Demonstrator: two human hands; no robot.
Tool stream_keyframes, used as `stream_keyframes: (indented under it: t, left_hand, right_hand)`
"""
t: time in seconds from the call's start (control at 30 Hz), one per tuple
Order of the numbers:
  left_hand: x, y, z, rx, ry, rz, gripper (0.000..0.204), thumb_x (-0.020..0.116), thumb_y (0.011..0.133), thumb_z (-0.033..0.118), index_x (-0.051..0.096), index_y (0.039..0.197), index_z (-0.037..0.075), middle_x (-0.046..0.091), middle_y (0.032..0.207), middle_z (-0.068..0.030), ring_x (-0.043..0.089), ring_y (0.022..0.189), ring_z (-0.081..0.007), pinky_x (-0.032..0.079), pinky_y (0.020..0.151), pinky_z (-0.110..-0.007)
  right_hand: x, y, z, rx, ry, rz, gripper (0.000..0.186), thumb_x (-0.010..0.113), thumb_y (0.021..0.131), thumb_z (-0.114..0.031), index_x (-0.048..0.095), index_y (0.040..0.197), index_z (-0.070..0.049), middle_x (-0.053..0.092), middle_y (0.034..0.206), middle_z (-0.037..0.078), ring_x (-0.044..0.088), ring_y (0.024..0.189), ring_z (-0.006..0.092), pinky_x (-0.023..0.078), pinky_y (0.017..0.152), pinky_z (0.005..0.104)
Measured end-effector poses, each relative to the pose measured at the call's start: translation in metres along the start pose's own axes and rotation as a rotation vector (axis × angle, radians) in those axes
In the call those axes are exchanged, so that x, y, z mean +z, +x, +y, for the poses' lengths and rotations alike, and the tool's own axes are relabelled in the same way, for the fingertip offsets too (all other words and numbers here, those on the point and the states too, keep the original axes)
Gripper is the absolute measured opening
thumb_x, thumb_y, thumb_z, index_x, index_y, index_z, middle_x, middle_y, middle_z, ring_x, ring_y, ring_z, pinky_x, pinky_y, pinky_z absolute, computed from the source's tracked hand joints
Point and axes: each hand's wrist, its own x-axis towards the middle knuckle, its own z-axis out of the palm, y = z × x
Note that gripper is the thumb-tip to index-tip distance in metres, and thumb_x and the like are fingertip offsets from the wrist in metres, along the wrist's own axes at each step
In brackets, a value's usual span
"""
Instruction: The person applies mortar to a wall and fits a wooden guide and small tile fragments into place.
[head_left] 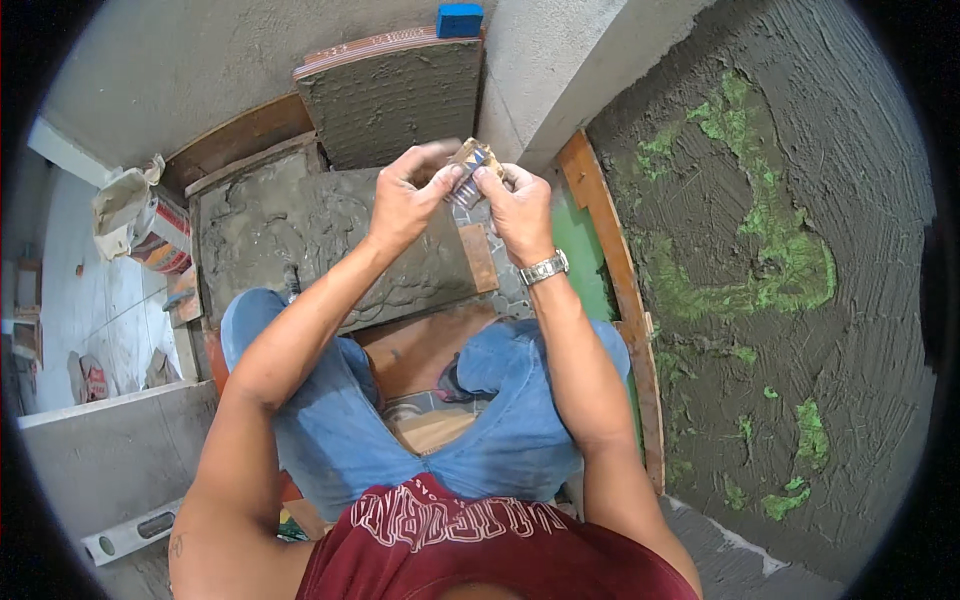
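Observation:
Both my hands are raised in front of me over the mortar board, meeting at a small brown and white packet (469,172) with dark blue triangles on it. My left hand (412,195) pinches its left side with the thumb, while the other fingers are smeared by motion. My right hand (520,208) grips its right side between thumb and fingers, and a metal watch (544,267) sits on that wrist. What the packet contains cannot be made out. Below the hands lies the board of wet grey mortar (330,230).
A stack of tiles (395,105) leans at the wall, its front coated in mortar, with a blue block (459,20) on top. At left stands a torn bag (165,235). A wooden strip (625,290) edges the mortar-covered green surface (790,260) at right. A spirit level (130,538) lies lower left.

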Motion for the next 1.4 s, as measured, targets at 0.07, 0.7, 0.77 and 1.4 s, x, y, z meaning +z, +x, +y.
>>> stream_keyframes:
  t: [0.07,0.7,0.77,1.4]
  left_hand:
    - [0.004,0.004,0.015,-0.402,-0.477,0.06,0.027,0.072,0.086,0.009,0.067,0.109,-0.004,0.065,0.091,-0.0041,0.06,0.083,-0.0094,0.05,0.075,-0.024]
    - [-0.008,-0.001,0.008,-0.674,-0.837,-0.233,0.041,0.072,0.087,0.021,0.06,0.123,0.003,0.064,0.116,-0.0077,0.061,0.101,-0.0156,0.05,0.089,-0.037]
    - [-0.008,-0.003,0.004,-0.691,-0.803,-0.25,0.044,0.072,0.088,0.022,0.058,0.125,0.003,0.063,0.117,-0.008,0.06,0.104,-0.0156,0.05,0.089,-0.037]
    - [0.012,-0.023,-0.008,0.22,0.463,-0.127,0.026,0.065,0.078,0.006,0.065,0.104,0.003,0.065,0.086,-0.0214,0.067,0.077,-0.0346,0.052,0.066,-0.039]
  right_hand:
    - [-0.003,-0.001,-0.005,-0.015,-0.004,-0.003,0.022,0.065,0.09,-0.018,0.066,0.083,0.003,0.059,0.063,-0.003,0.05,0.057,0.005,0.04,0.049,0.0273]
    - [-0.012,0.006,-0.002,-0.124,-0.093,-0.123,0.017,0.067,0.086,-0.011,0.071,0.096,0.002,0.072,0.078,0.007,0.064,0.068,0.0121,0.05,0.063,0.0306]
    - [-0.006,0.004,0.001,-0.168,-0.306,-0.017,0.016,0.067,0.084,-0.012,0.071,0.096,-0.001,0.071,0.079,0.015,0.068,0.069,0.0222,0.051,0.065,0.0348]
    - [0.009,-0.004,0.012,-0.054,-0.376,0.021,0.028,0.065,0.083,-0.027,0.067,0.077,0.0,0.064,0.068,0.022,0.066,0.067,0.0367,0.049,0.06,0.0445]
